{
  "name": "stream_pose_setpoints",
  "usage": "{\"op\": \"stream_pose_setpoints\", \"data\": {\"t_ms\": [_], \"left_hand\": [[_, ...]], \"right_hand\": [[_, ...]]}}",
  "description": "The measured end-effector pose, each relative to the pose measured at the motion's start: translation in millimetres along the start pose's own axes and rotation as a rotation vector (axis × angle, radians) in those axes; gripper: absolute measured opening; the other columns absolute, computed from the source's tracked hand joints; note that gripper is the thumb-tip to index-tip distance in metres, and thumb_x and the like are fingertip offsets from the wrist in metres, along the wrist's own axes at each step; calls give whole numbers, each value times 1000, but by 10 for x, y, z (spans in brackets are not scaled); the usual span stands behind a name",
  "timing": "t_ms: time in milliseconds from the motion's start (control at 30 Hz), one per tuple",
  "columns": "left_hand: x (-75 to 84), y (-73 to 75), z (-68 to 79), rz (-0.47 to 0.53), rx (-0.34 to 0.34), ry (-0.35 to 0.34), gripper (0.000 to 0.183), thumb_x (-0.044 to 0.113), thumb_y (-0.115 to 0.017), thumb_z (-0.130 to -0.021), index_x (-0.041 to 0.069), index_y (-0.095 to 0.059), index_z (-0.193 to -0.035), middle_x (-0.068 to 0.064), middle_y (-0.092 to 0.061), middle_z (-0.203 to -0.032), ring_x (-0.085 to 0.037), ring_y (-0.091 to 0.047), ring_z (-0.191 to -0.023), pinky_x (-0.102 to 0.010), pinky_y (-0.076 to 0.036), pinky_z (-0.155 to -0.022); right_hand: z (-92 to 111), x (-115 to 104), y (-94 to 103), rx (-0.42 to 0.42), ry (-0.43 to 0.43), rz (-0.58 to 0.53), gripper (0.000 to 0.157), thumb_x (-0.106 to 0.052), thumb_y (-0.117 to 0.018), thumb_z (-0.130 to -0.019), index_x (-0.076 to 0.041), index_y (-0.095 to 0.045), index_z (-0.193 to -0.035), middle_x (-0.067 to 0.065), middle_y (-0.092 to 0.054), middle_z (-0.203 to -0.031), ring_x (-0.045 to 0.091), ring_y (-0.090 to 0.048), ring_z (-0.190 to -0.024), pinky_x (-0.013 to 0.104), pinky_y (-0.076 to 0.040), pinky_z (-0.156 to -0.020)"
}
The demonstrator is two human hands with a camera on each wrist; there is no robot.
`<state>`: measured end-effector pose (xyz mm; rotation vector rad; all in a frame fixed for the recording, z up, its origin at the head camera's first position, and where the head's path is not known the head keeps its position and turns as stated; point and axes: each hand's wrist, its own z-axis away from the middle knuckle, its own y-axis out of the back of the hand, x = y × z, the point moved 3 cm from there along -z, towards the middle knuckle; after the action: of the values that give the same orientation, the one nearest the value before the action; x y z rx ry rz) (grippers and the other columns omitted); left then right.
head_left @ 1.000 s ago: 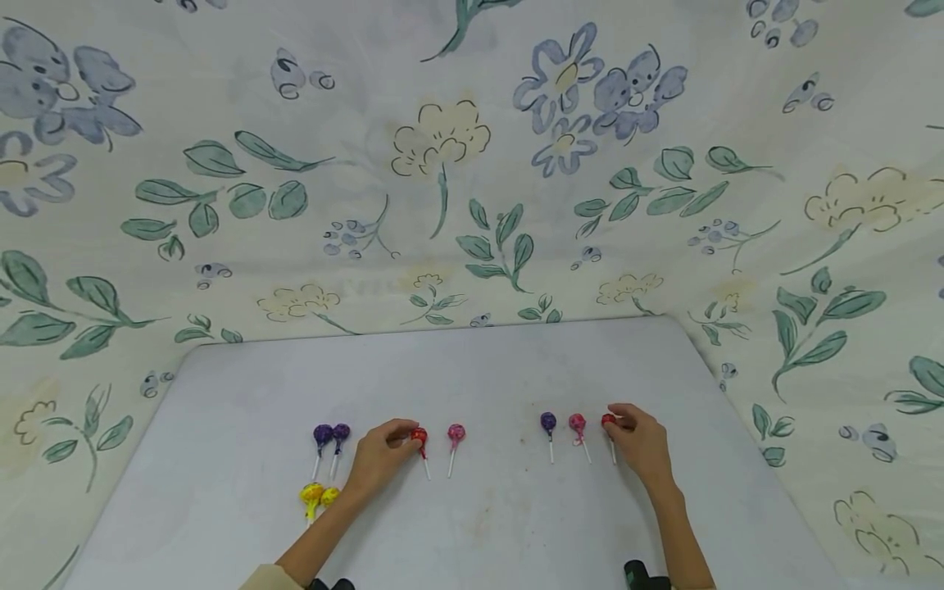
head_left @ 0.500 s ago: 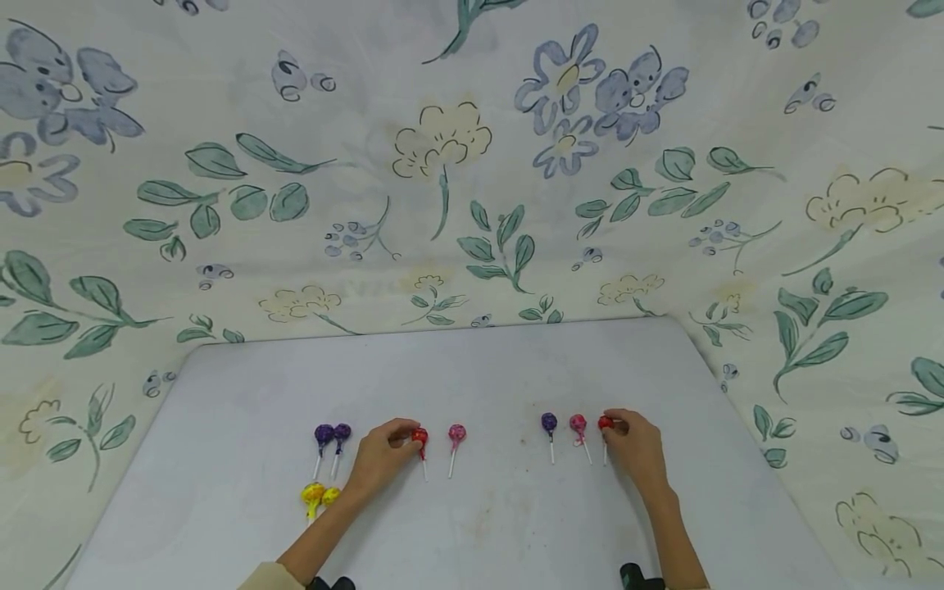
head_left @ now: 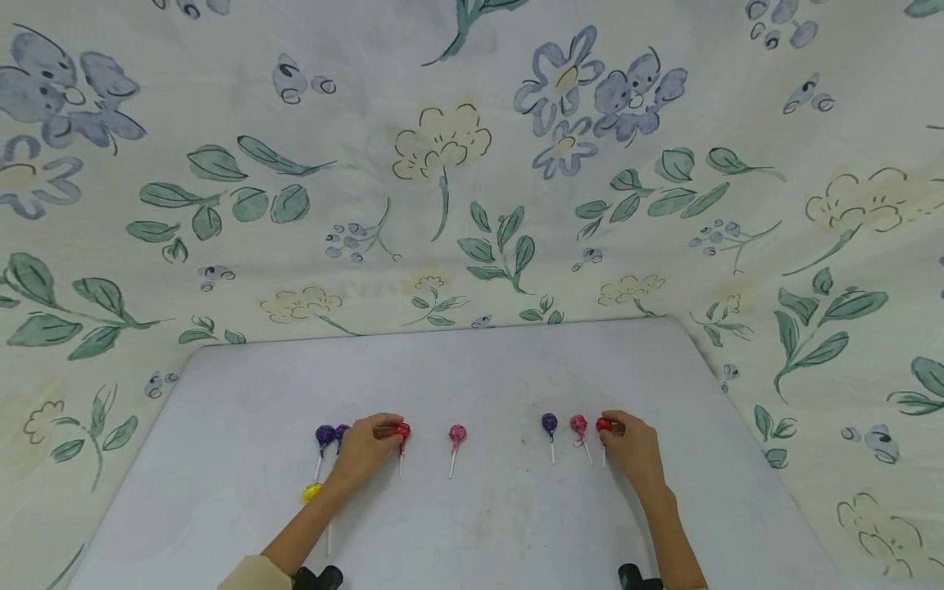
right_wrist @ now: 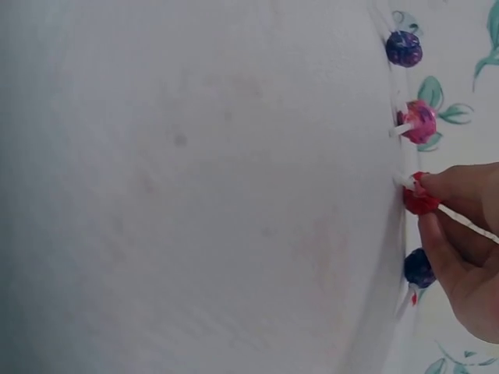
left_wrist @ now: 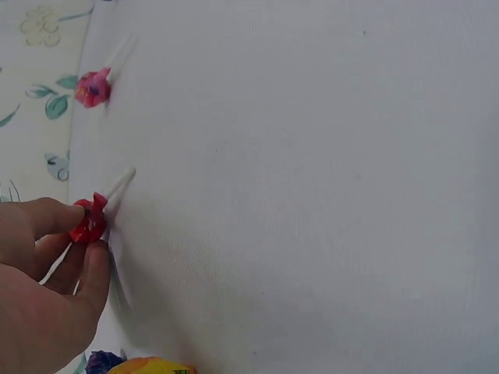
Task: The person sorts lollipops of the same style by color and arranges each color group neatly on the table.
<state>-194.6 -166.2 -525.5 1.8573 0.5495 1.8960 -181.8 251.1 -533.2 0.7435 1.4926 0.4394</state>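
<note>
My left hand (head_left: pixel 365 451) pinches a red lollipop (head_left: pixel 401 431) by its wrapped head, its white stick pointing toward me. In the left wrist view, thumb and fingers grip that head from both sides. A pink lollipop (head_left: pixel 457 433) lies to its right. My right hand (head_left: pixel 637 451) pinches another red lollipop (head_left: pixel 603 424) at the head. Left of it lie a pink lollipop (head_left: pixel 578 424) and a purple one (head_left: pixel 549 422). In the right wrist view, a dark blue lollipop (right_wrist: pixel 419 267) shows beside the right hand; in the head view it is hidden.
Two purple lollipops (head_left: pixel 324 435) lie left of the left hand, one partly covered by it. A yellow lollipop (head_left: pixel 312 492) lies beside the left forearm. All rest on a white table (head_left: pixel 501 524), backed by a floral cloth (head_left: pixel 442 246).
My left hand has moved left with its red lollipop, away from the pink one, and now covers more of the purple and yellow lollipops. My right hand has shifted its red lollipop slightly left.
</note>
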Motion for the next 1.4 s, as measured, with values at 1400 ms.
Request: {"op": "stream_pose_setpoints", "data": {"t_ms": [1400], "left_hand": [[-21, 153, 16, -86, 23, -5, 25, -3, -68, -89, -7, -69, -114, -18, -71, -103, -34, -66, -101, -41, -54, -81]], "right_hand": [[-89, -1138, -764, -159, 257, -266, 20, -2, -74, -88, -5, -74, -109, 7, -73, -96, 18, -68, -84, 28, -58, -76]]}}
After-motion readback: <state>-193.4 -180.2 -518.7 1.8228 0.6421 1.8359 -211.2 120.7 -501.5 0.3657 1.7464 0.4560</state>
